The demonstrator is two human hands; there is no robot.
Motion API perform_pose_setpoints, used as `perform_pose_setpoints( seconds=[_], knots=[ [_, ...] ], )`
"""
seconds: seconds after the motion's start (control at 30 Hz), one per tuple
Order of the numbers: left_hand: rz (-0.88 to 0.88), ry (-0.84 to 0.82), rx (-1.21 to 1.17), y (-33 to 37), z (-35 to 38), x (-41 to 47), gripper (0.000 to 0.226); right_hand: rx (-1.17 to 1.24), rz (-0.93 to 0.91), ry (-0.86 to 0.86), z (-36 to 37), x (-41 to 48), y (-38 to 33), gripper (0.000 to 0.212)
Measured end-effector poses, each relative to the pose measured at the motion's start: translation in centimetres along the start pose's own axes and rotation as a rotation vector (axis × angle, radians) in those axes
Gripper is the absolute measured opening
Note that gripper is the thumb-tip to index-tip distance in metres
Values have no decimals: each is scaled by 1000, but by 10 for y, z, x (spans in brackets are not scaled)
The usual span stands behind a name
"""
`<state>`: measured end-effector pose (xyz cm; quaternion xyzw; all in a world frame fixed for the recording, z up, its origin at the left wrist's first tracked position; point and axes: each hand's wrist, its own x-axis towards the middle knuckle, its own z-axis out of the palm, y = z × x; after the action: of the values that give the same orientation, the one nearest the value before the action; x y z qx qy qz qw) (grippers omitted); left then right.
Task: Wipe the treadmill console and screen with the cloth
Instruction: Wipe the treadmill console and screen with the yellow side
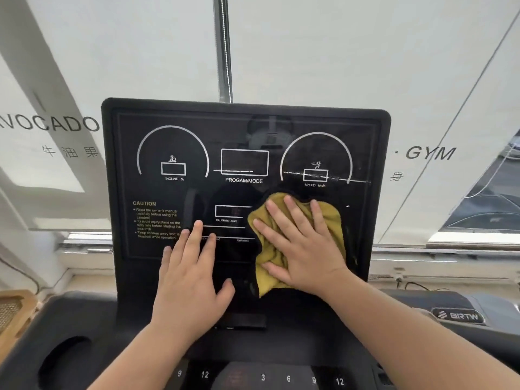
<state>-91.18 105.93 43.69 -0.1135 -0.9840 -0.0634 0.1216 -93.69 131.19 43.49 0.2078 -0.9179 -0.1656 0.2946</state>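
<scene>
Cloth (298,243) under right hand (306,249) covers lower screen (244,164).

Both of the person's bare forearms reach up from the bottom of the head view, the left from about 7 o'clock and the right from about 5 o'clock. The left hand (191,280) lies flat, palm down, its 4 fingers together and pointing toward 12 o'clock, thumb spread out toward 3 o'clock. The right hand (304,249) also lies flat, palm down, fingers splayed and angled toward 11 o'clock, pressed on a crumpled yellow cloth (334,218).
</scene>
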Motion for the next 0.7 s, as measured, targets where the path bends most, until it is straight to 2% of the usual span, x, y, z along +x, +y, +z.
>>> perform_pose_setpoints(
  seconds=[0.1,0.17,0.37,0.47,0.53,0.7],
  knots=[
    [-21,34,1,11,-2,-2,84,-42,-87,10,5,-33,29,84],
    [21,52,-14,21,0,-7,83,-58,-46,28,-1,-30,56,89],
    [151,-12,22,47,17,-25,83,-3,400,44,-38,39,108,100],
    [163,-37,30,50,25,-30,82,38,479,35,-41,49,99,98],
    [165,-45,30,50,28,-31,82,29,388,42,-33,34,86,96],
    [171,-28,18,48,26,-27,77,-18,-21,32,2,-39,60,87]
  ],
)
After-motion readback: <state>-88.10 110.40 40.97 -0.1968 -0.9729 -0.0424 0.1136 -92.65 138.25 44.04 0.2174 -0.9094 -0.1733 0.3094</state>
